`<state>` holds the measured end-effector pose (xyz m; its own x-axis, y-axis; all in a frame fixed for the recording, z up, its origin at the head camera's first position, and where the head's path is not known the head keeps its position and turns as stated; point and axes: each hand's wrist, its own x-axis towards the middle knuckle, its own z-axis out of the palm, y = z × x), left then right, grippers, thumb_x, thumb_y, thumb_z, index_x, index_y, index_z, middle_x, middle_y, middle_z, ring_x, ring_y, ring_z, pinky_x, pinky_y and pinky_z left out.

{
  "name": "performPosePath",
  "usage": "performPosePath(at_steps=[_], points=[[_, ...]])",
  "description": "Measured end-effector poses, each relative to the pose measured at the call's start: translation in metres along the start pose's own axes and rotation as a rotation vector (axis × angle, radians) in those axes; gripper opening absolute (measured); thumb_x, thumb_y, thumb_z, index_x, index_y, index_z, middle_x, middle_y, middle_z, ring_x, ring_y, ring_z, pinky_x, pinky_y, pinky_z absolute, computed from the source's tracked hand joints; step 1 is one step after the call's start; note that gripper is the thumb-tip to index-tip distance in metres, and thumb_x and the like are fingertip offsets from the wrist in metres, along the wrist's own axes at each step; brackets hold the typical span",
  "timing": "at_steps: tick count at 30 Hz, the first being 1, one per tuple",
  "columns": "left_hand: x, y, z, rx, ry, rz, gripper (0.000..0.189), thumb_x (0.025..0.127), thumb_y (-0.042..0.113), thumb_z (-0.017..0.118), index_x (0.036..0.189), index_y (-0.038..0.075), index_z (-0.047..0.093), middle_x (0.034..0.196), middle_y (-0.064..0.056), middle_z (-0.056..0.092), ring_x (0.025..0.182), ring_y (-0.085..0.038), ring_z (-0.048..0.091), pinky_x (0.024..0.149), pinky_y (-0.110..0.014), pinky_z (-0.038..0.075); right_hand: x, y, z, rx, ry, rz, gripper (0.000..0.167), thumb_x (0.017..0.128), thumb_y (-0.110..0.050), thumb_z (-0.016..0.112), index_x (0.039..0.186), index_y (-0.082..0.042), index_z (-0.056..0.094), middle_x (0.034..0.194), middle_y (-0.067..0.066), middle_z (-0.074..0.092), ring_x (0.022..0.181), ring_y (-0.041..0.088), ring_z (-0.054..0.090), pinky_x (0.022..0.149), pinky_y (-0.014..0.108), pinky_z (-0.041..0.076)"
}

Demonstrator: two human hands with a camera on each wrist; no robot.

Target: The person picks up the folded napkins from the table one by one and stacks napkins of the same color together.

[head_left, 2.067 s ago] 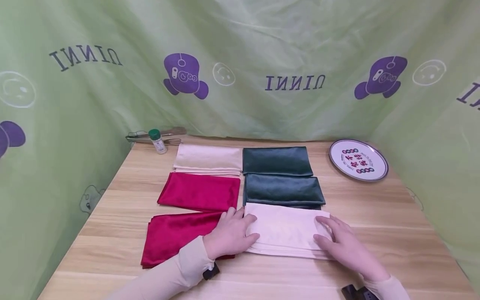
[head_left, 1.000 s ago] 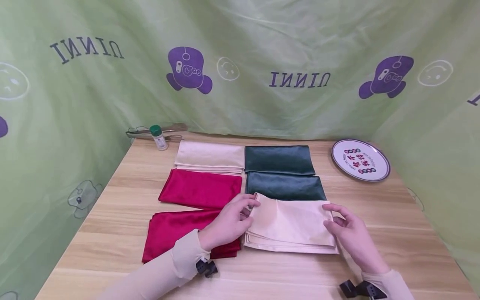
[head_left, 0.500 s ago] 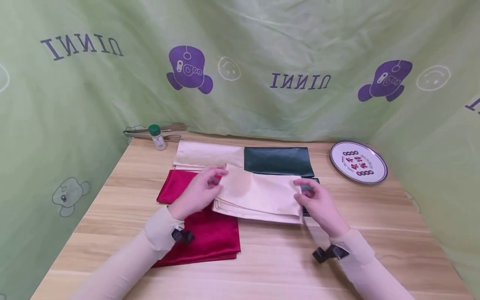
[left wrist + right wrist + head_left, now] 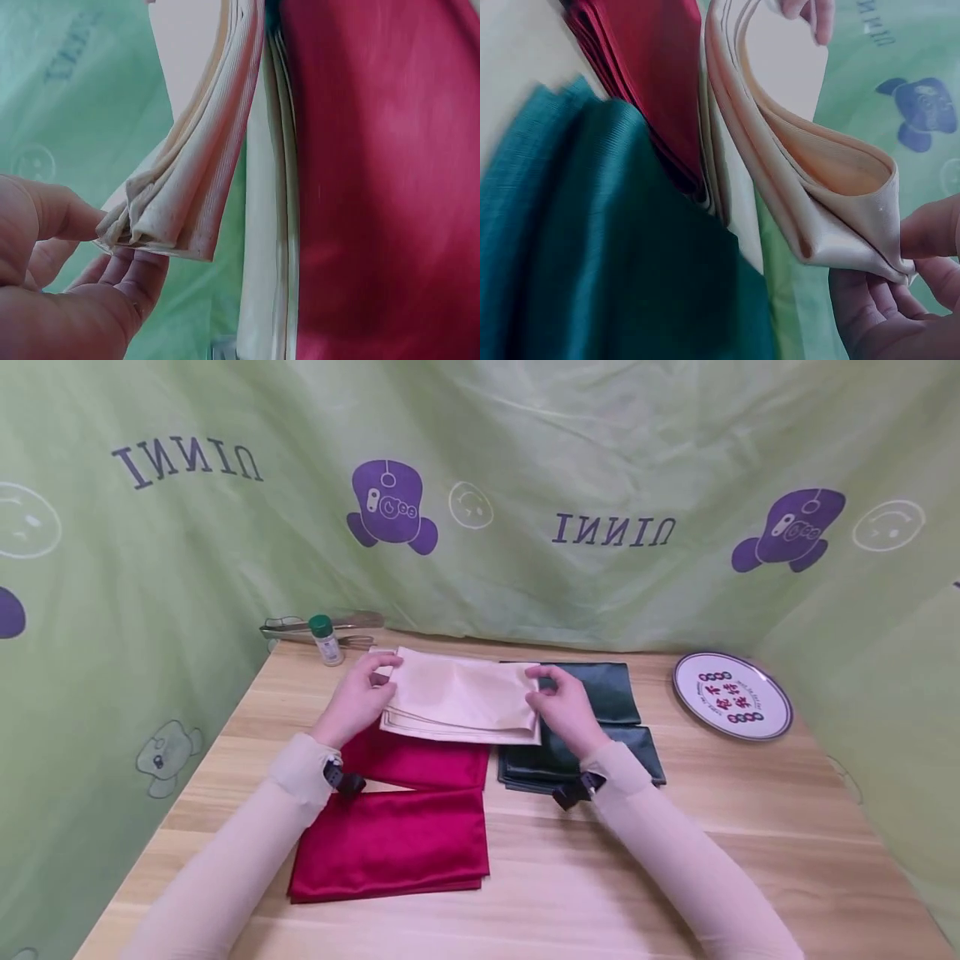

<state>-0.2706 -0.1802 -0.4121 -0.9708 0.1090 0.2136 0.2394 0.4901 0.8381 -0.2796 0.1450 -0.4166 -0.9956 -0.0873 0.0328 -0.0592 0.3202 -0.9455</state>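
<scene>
Both hands hold a folded cream satin cloth point(image 4: 461, 693) by its two short ends, raised at the back left of the table. My left hand point(image 4: 363, 693) pinches one end between thumb and fingers; the left wrist view shows its stacked layers bunched there. At the other end, my right hand point(image 4: 566, 706) pinches a corner, and in the right wrist view the layers sag into a loop. Below the held cloth lies another folded cream cloth point(image 4: 264, 292), mostly hidden in the head view. A folded red cloth point(image 4: 420, 764) borders it in front.
A second red cloth point(image 4: 390, 843) lies nearer. On the right are two folded dark green cloths, one at the back point(image 4: 603, 689) and one before it point(image 4: 626, 758). A white plate point(image 4: 732, 696), a green-capped shaker point(image 4: 326, 642) and metal tongs point(image 4: 288, 628) stand along the back.
The cream cloth has been lifted from the front right, before the green cloths, and carried back and left over the other cream cloth. Both hands went from resting on it to pinching its ends.
</scene>
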Motion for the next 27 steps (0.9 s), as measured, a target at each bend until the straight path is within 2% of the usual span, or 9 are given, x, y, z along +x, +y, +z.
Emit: performPosePath(at_steps=[3, 8, 10, 14, 18, 19, 21, 24, 27], points=[[0.011, -0.007, -0.008, 0.014, 0.032, -0.014, 0.039, 0.089, -0.005, 0.056, 0.128, -0.004, 0.058, 0.142, -0.021, 0.041, 0.104, -0.039, 0.059, 0.088, -0.045, 0.049, 0.019, -0.002, 0.014, -0.008, 0.009, -0.010, 0.038, 0.083, 0.001, 0.064, 0.121, -0.005, 0.064, 0.096, 0.014, 0.064, 0.072, 0.016, 0.059, 0.063, 0.025, 0.049], [0.029, -0.018, -0.022, 0.026, 0.087, -0.039, 0.039, 0.089, -0.006, 0.055, 0.128, -0.003, 0.059, 0.138, -0.022, 0.043, 0.105, -0.038, 0.057, 0.088, -0.044, 0.049, 0.046, 0.000, 0.034, -0.094, 0.012, -0.051, 0.040, 0.081, 0.002, 0.059, 0.120, -0.007, 0.065, 0.075, 0.007, 0.057, 0.061, 0.015, 0.052, 0.059, 0.027, 0.044], [0.036, -0.022, -0.027, 0.036, 0.100, -0.046, 0.039, 0.089, -0.006, 0.055, 0.127, -0.003, 0.060, 0.136, -0.021, 0.044, 0.107, -0.037, 0.057, 0.088, -0.043, 0.048, 0.055, 0.002, 0.040, -0.138, 0.006, -0.064, 0.041, 0.081, 0.001, 0.057, 0.120, -0.008, 0.064, 0.071, 0.006, 0.053, 0.057, 0.015, 0.049, 0.058, 0.028, 0.042], [0.046, -0.026, -0.031, 0.079, 0.113, -0.052, 0.038, 0.089, -0.007, 0.055, 0.126, -0.004, 0.061, 0.137, -0.020, 0.045, 0.108, -0.037, 0.058, 0.088, -0.043, 0.049, 0.068, 0.004, 0.049, -0.183, -0.004, -0.080, 0.042, 0.080, 0.002, 0.056, 0.121, -0.006, 0.064, 0.091, 0.010, 0.061, 0.060, 0.019, 0.048, 0.064, 0.030, 0.042], [0.049, -0.030, -0.029, 0.111, 0.121, -0.077, 0.037, 0.090, -0.006, 0.055, 0.126, -0.003, 0.061, 0.138, -0.020, 0.045, 0.109, -0.037, 0.058, 0.088, -0.043, 0.049, 0.076, 0.006, 0.054, -0.219, -0.013, -0.081, 0.044, 0.080, 0.003, 0.056, 0.122, -0.004, 0.063, 0.118, 0.014, 0.061, 0.086, 0.025, 0.053, 0.080, 0.032, 0.042], [0.050, -0.031, -0.028, 0.109, 0.121, -0.088, 0.037, 0.090, -0.006, 0.055, 0.127, -0.003, 0.061, 0.138, -0.020, 0.045, 0.109, -0.037, 0.057, 0.088, -0.043, 0.049, 0.077, 0.006, 0.055, -0.233, -0.019, -0.079, 0.045, 0.080, 0.003, 0.055, 0.123, -0.005, 0.063, 0.120, 0.013, 0.061, 0.092, 0.026, 0.052, 0.082, 0.032, 0.042], [0.050, -0.035, -0.026, 0.111, 0.113, -0.104, 0.038, 0.091, -0.006, 0.054, 0.128, -0.003, 0.060, 0.138, -0.021, 0.045, 0.111, -0.037, 0.056, 0.090, -0.044, 0.049, 0.079, 0.006, 0.056, -0.259, -0.040, -0.064, 0.048, 0.080, 0.003, 0.055, 0.126, -0.005, 0.061, 0.117, 0.014, 0.060, 0.094, 0.027, 0.051, 0.083, 0.033, 0.042], [0.050, -0.040, -0.025, 0.096, 0.098, -0.114, 0.039, 0.090, -0.008, 0.054, 0.129, -0.005, 0.058, 0.138, -0.021, 0.044, 0.115, -0.039, 0.056, 0.093, -0.046, 0.050, 0.079, 0.007, 0.057, -0.304, -0.085, -0.045, 0.052, 0.080, 0.003, 0.055, 0.131, -0.007, 0.059, 0.112, 0.014, 0.060, 0.088, 0.027, 0.052, 0.081, 0.034, 0.042], [0.048, -0.045, -0.026, 0.082, 0.081, -0.109, 0.040, 0.090, -0.009, 0.053, 0.130, -0.008, 0.055, 0.139, -0.024, 0.042, 0.119, -0.042, 0.055, 0.096, -0.046, 0.049, 0.078, 0.007, 0.055, -0.335, -0.116, -0.048, 0.052, 0.081, 0.001, 0.056, 0.132, -0.007, 0.058, 0.117, 0.014, 0.058, 0.093, 0.025, 0.056, 0.084, 0.035, 0.046]])
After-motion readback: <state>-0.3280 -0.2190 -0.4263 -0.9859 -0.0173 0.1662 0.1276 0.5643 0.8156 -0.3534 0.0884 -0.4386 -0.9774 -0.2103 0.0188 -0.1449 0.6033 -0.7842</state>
